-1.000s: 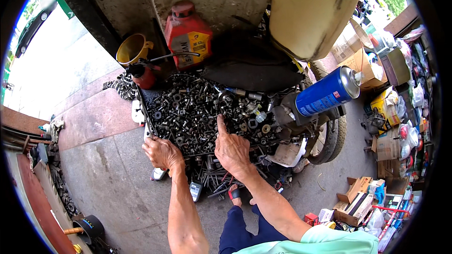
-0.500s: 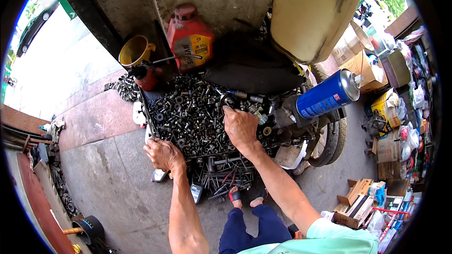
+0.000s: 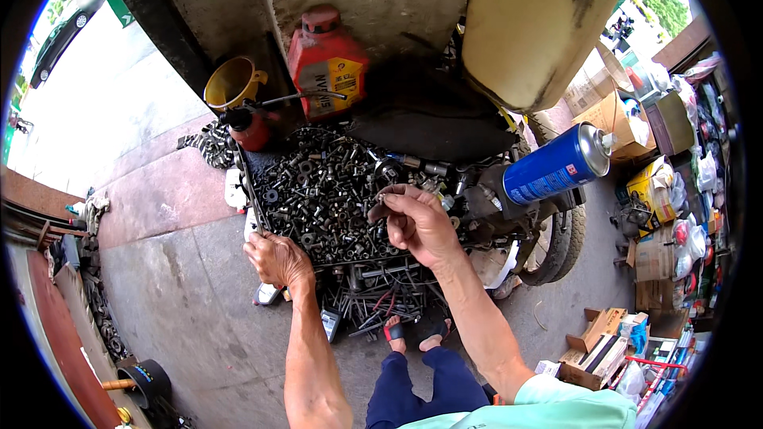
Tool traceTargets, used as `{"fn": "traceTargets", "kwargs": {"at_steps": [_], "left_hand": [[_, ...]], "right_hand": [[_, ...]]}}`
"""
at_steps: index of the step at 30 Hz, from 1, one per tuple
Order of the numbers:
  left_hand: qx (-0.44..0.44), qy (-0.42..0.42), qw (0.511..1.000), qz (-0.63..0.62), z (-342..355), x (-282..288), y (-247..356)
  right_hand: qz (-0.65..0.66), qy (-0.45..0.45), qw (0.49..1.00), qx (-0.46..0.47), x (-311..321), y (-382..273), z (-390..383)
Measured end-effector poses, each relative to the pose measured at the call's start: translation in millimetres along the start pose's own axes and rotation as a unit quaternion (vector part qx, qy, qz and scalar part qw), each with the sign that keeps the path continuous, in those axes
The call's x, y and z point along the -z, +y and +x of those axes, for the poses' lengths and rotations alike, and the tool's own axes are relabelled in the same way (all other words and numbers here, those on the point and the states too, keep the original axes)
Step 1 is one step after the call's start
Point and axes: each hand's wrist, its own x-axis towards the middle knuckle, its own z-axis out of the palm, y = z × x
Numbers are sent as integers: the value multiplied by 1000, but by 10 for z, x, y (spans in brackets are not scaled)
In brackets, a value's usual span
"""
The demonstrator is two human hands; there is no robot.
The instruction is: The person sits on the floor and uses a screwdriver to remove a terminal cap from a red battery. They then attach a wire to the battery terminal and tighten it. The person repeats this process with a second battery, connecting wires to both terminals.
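A shallow dark tray [image 3: 253, 184] is heaped with loose bolts, nuts and washers [image 3: 326, 199]. At its near left corner my left hand [image 3: 278, 260] is closed, fingers curled over the tray's edge. My right hand [image 3: 425, 229] hovers above the right part of the heap, palm partly turned up. Its thumb and index finger are pinched together and their tips look blackened. Whatever small thing may be between them cannot be made out. Just beyond the right hand lies a dark round metal part [image 3: 388, 169] among the hardware.
Behind the tray stand a red oil jug [image 3: 326, 63], a yellow measuring jug [image 3: 230, 86] and a red oil can [image 3: 251, 135]. A blue spray can [image 3: 556, 165] leans at the right, above a wheel [image 3: 568, 242]. Long bolts and tools [image 3: 381, 294] lie below; boxes [image 3: 612, 123] line the right.
My right hand has lifted off the dark round part and drawn back toward me, turning its palm up with the fingers pinched. My left hand stays at the tray's corner.
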Motion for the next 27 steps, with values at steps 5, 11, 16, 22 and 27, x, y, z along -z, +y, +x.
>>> {"fn": "traceTargets", "kwargs": {"at_steps": [5, 11, 16, 22, 27], "left_hand": [[-8, -13, 1000, 2, 2, 23, 3], [4, -16, 1000, 13, 6, 15, 6], [-9, -10, 1000, 17, 4, 7, -12], [-2, -16, 1000, 9, 3, 34, -2], [10, -25, 999, -21, 1, 48, 5]], "right_hand": [[186, -90, 977, -45, -93, -20, -233], [225, -108, 967, -50, -116, -36, -385], [178, -72, 980, -43, -91, -4, -480], [167, -70, 983, -20, -56, 89, -538], [201, -64, 977, -28, -52, 146, -548]]}}
